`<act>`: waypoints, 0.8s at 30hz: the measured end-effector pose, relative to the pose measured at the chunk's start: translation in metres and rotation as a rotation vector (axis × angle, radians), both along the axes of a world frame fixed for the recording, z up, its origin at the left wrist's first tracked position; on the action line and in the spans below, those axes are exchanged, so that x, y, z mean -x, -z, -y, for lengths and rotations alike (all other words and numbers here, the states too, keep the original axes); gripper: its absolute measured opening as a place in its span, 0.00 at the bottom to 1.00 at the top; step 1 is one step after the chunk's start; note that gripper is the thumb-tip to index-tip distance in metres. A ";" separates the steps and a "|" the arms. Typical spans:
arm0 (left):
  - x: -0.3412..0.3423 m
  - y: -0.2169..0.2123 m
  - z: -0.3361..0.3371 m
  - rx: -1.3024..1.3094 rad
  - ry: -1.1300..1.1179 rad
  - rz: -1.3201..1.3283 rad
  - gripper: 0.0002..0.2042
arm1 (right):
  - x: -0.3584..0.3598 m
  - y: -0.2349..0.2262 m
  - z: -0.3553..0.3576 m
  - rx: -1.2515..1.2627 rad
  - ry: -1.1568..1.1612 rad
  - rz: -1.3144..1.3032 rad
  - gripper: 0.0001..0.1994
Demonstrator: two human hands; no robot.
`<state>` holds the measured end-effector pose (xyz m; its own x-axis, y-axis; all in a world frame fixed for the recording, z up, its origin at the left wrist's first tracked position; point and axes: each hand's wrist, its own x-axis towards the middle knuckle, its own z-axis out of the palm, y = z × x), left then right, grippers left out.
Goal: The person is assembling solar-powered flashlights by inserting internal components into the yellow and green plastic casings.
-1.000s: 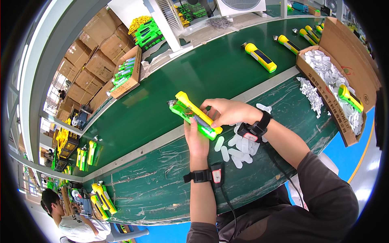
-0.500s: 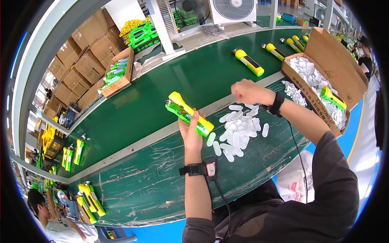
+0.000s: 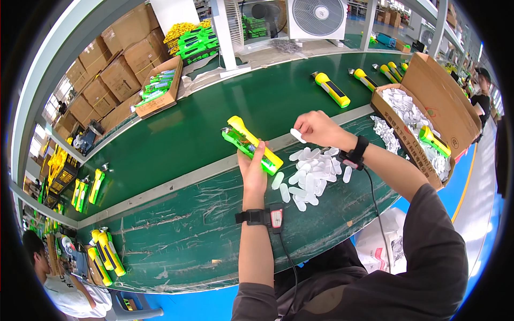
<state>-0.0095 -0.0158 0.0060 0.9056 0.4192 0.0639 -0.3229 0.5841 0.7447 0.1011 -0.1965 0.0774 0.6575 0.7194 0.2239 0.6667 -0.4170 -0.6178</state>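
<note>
1. The left hand has its fingers wrapped around a yellow and green flashlight, held up over the green table.
2. The flashlight's long side runs from upper left to lower right.
3. The right hand pinches a small white piece in its fingertips, above a pile of white pieces.

I'm on a factory assembly line.
A long green conveyor belt runs past my bench, stacked cardboard boxes line its far edge, yellow torches ride it, a fan stands beyond.
</note>
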 end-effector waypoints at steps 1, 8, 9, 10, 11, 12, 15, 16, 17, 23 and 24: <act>0.000 -0.001 0.000 0.003 0.010 -0.002 0.20 | 0.000 -0.004 -0.003 -0.088 -0.008 -0.188 0.12; -0.005 0.012 -0.003 -0.081 -0.027 0.028 0.19 | 0.027 -0.011 -0.047 -0.373 -0.088 -0.407 0.12; -0.005 0.013 -0.003 -0.124 -0.024 0.029 0.27 | 0.029 -0.011 -0.053 -0.380 -0.071 -0.409 0.09; -0.006 0.014 -0.001 -0.141 -0.037 0.048 0.29 | 0.031 -0.008 -0.059 -0.383 -0.075 -0.411 0.09; -0.007 0.015 0.002 -0.155 -0.047 0.058 0.29 | 0.033 -0.004 -0.067 -0.400 -0.029 -0.320 0.08; -0.008 0.014 0.003 -0.170 -0.056 0.068 0.29 | 0.035 -0.001 -0.074 -0.418 0.017 -0.228 0.06; -0.008 0.014 0.003 -0.204 -0.060 0.034 0.31 | 0.041 -0.002 -0.089 -0.370 0.019 -0.096 0.07; -0.008 0.014 0.003 -0.224 -0.081 0.016 0.32 | 0.044 -0.003 -0.093 -0.307 0.038 0.016 0.08; -0.008 0.015 0.003 -0.208 -0.079 0.021 0.33 | 0.046 -0.001 -0.097 -0.242 0.078 0.181 0.08; -0.005 0.016 0.000 -0.277 -0.121 0.016 0.35 | 0.054 -0.006 -0.113 -0.108 0.195 0.196 0.07; -0.006 0.015 0.000 -0.275 -0.121 0.017 0.35 | 0.054 -0.005 -0.113 -0.106 0.195 0.197 0.07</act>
<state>-0.0034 -0.0162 -0.0095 0.8482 0.4888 0.2042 -0.3913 0.3182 0.8635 0.0474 -0.0835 0.0825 0.7176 0.5494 0.4281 0.6915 -0.4890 -0.5317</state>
